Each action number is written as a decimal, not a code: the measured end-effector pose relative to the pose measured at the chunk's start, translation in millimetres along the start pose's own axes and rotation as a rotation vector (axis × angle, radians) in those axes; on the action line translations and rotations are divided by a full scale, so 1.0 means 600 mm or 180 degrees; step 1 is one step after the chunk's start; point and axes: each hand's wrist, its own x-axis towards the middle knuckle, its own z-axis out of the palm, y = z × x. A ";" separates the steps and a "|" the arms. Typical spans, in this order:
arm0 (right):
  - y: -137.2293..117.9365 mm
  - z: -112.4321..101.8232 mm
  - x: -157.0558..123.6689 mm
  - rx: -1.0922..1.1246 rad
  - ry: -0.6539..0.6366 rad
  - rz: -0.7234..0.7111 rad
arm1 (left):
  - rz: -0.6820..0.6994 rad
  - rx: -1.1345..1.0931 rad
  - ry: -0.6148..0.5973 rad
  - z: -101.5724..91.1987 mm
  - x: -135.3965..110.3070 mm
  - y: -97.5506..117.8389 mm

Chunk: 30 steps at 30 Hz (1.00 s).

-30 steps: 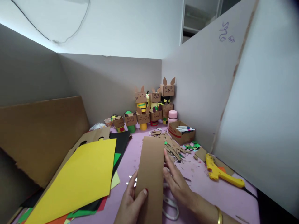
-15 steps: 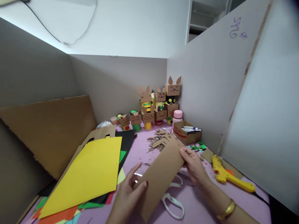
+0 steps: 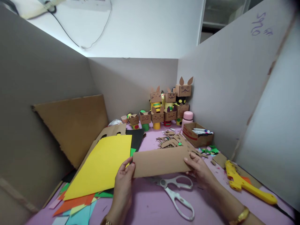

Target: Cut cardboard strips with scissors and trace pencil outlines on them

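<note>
A plain brown cardboard strip (image 3: 161, 162) is held lengthwise between both hands above the table. My left hand (image 3: 125, 176) pinches its left end, thumb in front and fingers behind. At the right end, my right hand (image 3: 198, 165) grips the strip the same way. White-handled scissors (image 3: 178, 192) lie on the purple tabletop just below the strip, their blades partly hidden behind its lower edge. Beyond the strip is a heap of cardboard scraps (image 3: 170, 143).
Yellow sheet (image 3: 100, 165) and coloured papers lie left, before a leaning cardboard panel (image 3: 75, 125). Cardboard animal figures (image 3: 157, 117) stand at the back beside a pink bottle (image 3: 187, 118) and a pen box (image 3: 198, 137). A yellow glue gun (image 3: 249, 186) rests right; grey partitions (image 3: 133, 81) surround everything.
The cardboard strip has turned from a steep diagonal to nearly level. My left hand now pinches its left end, and more of the scissors shows. The view has shifted left.
</note>
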 end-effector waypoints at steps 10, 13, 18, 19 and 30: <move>0.003 -0.002 -0.004 -0.0532 -0.0360 -0.0212 | 0.0070 0.0091 -0.0275 0.002 -0.004 0.005; -0.014 -0.012 -0.029 -0.0780 -0.0588 -0.0285 | 0.0009 0.0164 -0.0358 -0.011 -0.018 0.018; -0.019 -0.023 -0.095 -0.2024 -0.1417 -0.0647 | 0.0034 0.0252 -0.0183 -0.051 -0.050 0.027; -0.015 -0.024 -0.103 -0.2550 -0.1587 -0.0886 | 0.0073 0.0267 -0.0127 -0.058 -0.056 0.026; 0.006 -0.057 -0.047 -0.3457 -0.0814 -0.1400 | 0.0137 0.0601 -0.0274 -0.078 -0.099 -0.005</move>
